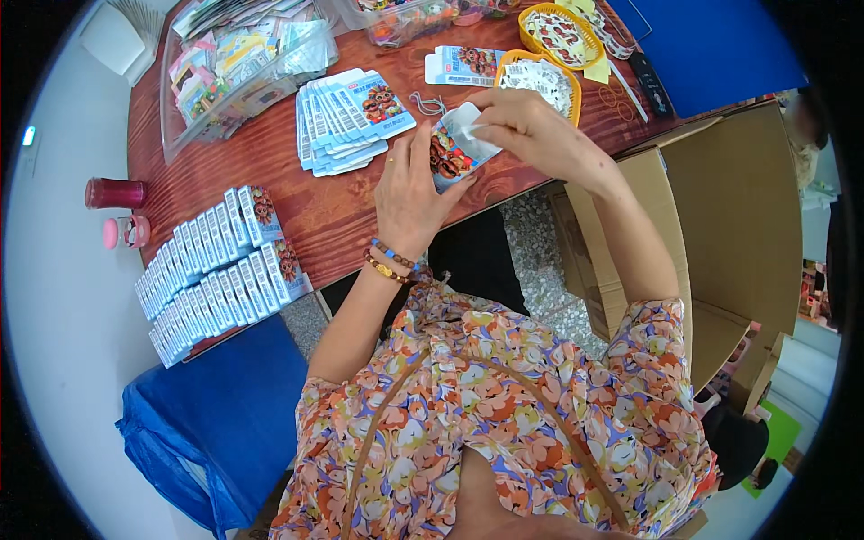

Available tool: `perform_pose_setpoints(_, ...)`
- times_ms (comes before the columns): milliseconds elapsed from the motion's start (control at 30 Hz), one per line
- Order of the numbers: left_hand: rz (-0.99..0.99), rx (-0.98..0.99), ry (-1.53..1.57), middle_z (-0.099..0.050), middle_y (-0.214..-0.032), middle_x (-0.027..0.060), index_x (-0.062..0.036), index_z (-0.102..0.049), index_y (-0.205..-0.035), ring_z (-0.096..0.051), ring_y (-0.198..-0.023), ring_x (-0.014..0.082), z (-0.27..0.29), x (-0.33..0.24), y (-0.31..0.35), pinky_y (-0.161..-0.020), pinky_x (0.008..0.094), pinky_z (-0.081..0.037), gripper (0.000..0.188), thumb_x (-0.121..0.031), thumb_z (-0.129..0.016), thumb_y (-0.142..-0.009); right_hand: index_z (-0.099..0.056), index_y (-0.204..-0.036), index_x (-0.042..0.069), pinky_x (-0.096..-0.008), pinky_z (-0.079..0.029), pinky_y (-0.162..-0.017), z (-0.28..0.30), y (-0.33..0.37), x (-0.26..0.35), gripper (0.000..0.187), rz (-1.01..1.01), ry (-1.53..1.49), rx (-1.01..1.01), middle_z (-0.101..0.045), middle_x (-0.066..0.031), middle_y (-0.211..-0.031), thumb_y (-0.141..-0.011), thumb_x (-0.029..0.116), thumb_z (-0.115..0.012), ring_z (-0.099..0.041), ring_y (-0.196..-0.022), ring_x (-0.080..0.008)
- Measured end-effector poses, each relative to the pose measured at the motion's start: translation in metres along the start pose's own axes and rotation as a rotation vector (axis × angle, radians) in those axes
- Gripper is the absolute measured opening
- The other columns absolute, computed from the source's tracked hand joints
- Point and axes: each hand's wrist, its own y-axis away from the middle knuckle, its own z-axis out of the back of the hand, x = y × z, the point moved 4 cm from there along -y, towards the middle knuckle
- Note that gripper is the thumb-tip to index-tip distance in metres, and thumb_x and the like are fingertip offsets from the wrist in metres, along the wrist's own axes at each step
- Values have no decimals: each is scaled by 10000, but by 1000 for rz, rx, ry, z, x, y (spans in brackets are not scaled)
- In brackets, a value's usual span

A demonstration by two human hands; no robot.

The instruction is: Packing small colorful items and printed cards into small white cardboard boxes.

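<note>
My left hand (409,193) grips a small printed cardboard box (450,160), tilted at the table's near edge, with its top open. My right hand (533,133) reaches to the box's mouth, thumb and fingers pinched on a thin whitish piece (465,133); whether this is a bag or a flap I cannot tell. Just left of the box lies a stack of flattened blue-and-white boxes (337,121). Beyond it rests a loop of pale cord (427,104). At the left, filled boxes of the same kind (220,243) stand in two rows.
A clear bin of packets (171,126) stands far left, with another bin (396,31) beside it. Two yellow baskets (576,101) hold small pieces at the far right. A large open carton (738,207) stands right of the table, and a blue bag (216,396) hangs at lower left.
</note>
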Motion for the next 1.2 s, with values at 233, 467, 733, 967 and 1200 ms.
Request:
perform_pose_setpoints(233,12,-61,72,-563,-1141,178,-25,-478,-1352,-606,-1015,363,1,3,-1,-790,438,-542,798,-337,-853,-721,-702,-1048,-43,-333,-504,-863,4,-3,2,237,85,-84,-131,-682,-136,-1184,-950,165,-647,-653,-1019,-226)
perform_pose_setpoints(467,160,-25,176,-576,-1118,186,8,-486,-1333,-585,-1032,363,3,27,24,-886,441,-488,780,-244,-874,-705,-707,-1096,10,-363,-525,-832,27,7,-76,296,-270,304,-76,-730,-147,-1014,-924,249,-674,-695,-938,-238)
perform_pose_setpoints(733,152,55,227,-569,-1132,196,20,-474,-1335,-603,-1031,366,9,-4,41,-849,427,-508,772,-226,-868,-718,-745,-992,103,-353,-535,-760,97,-25,-216,319,-764,434,-306,-738,-89,-951,-859,383,-668,-705,-910,-276)
perform_pose_setpoints(967,208,71,178,-559,-1183,200,9,-453,-1369,-593,-1085,375,15,9,52,-890,442,-502,792,-208,-860,-725,-743,-983,33,-363,-548,-765,92,-41,-272,418,-868,537,-235,-744,-131,-1015,-765,388,-774,-726,-877,-237)
perform_pose_setpoints(1200,214,79,191,-554,-1202,201,15,-448,-1374,-588,-1109,365,15,14,48,-912,438,-499,800,-228,-858,-731,-709,-941,45,-363,-547,-673,108,-20,-275,225,-780,139,-266,-732,-94,-817,-825,237,-701,-705,-626,-181)
